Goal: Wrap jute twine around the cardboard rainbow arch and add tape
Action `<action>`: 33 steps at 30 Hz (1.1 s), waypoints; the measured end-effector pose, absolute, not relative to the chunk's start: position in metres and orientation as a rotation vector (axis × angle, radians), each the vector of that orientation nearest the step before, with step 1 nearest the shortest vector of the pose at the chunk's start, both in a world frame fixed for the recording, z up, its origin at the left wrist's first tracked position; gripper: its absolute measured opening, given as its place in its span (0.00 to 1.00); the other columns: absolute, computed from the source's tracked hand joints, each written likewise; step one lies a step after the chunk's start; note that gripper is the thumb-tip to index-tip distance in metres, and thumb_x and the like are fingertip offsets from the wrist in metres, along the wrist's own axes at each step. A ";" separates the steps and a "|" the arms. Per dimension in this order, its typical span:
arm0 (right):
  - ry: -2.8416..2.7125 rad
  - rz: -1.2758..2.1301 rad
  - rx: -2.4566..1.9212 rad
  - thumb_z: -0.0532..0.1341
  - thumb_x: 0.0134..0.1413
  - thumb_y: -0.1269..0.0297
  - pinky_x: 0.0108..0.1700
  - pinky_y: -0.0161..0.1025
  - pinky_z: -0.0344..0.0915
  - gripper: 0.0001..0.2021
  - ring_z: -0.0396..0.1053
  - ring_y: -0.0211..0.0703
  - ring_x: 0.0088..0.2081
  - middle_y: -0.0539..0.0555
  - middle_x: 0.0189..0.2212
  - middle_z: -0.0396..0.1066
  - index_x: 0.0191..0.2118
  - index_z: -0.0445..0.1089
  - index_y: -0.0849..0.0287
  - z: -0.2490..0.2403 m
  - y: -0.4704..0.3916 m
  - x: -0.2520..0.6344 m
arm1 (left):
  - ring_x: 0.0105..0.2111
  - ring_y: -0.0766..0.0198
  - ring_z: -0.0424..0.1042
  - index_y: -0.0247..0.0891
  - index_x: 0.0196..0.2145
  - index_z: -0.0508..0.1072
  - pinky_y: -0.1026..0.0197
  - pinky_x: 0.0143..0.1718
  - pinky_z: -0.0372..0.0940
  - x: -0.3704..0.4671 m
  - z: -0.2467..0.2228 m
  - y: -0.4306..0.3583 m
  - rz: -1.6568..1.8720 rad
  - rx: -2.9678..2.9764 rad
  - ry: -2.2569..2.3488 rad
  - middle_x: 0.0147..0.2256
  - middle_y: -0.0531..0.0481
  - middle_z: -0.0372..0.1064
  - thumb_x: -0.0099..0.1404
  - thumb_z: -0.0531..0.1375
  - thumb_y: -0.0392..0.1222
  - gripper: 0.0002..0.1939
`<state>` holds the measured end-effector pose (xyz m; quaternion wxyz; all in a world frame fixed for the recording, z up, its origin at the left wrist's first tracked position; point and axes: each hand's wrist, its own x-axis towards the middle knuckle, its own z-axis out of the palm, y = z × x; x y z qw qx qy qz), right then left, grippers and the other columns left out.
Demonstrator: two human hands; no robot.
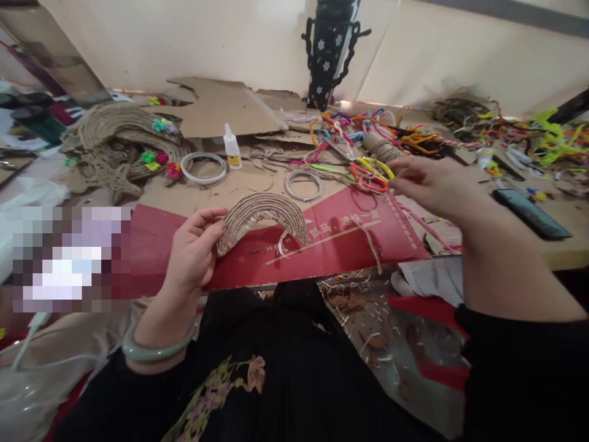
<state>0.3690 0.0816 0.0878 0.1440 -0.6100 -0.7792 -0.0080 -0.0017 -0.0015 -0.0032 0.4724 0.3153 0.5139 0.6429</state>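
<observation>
My left hand (193, 248) is closed on the left end of an arch-shaped piece (264, 209) covered in curved rows of brown twine. A thin white strip (282, 243) curls near the arch's right end. The arch is held over a red printed cardboard sheet (331, 252). Farther right, my right hand (427, 184) has its fingers closed at the yellow and orange handles of a pair of scissors (370, 174). The scissors' blades point away to the left, among loose yarn. A loose bit of twine (370, 245) lies on the red sheet.
A small glue bottle (233, 150) stands between rolls of white tape (204, 168). Twine-covered arches (119, 126) are piled at left. A dark floral tumbler (327, 58) stands at the back. Colourful yarn (414, 138) and a phone (531, 213) lie at right.
</observation>
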 end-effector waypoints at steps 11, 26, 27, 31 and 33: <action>-2.528 -0.112 -1.652 0.56 0.62 0.67 0.52 0.51 0.68 0.18 0.72 0.59 0.55 0.61 0.53 0.76 0.55 0.75 0.58 0.043 0.136 0.285 | 0.26 0.66 0.73 0.38 0.34 0.75 0.66 0.29 0.69 0.001 0.001 0.000 1.541 0.762 1.296 0.27 0.53 0.74 0.44 0.70 0.40 0.16; -1.616 0.848 -1.170 0.58 0.61 0.60 0.21 0.34 0.57 0.08 0.53 0.33 0.16 0.42 0.17 0.56 0.33 0.58 0.52 0.033 0.190 0.288 | 0.20 0.70 0.65 0.36 0.35 0.75 0.68 0.21 0.58 0.022 0.034 0.041 1.282 0.942 1.395 0.25 0.52 0.73 0.49 0.65 0.36 0.12; -1.616 0.898 -1.158 0.61 0.59 0.59 0.20 0.34 0.55 0.09 0.52 0.32 0.16 0.41 0.17 0.56 0.33 0.59 0.52 0.034 0.187 0.289 | 0.18 0.69 0.63 0.36 0.35 0.75 0.67 0.20 0.55 0.022 0.034 0.046 1.223 1.003 1.454 0.23 0.52 0.71 0.51 0.65 0.36 0.11; -1.671 1.068 -1.085 0.66 0.53 0.51 0.18 0.33 0.49 0.16 0.50 0.31 0.16 0.41 0.15 0.55 0.31 0.61 0.53 0.041 0.173 0.292 | 0.25 0.62 0.70 0.37 0.30 0.79 0.61 0.30 0.62 0.010 0.039 0.062 0.958 1.487 1.614 0.26 0.48 0.74 0.51 0.68 0.36 0.07; -1.722 1.144 -1.022 0.67 0.51 0.49 0.18 0.33 0.49 0.17 0.50 0.30 0.16 0.41 0.15 0.55 0.30 0.62 0.53 0.045 0.165 0.287 | 0.32 0.58 0.73 0.38 0.33 0.81 0.59 0.38 0.65 0.008 0.047 0.068 1.003 1.692 1.668 0.31 0.47 0.76 0.49 0.71 0.37 0.10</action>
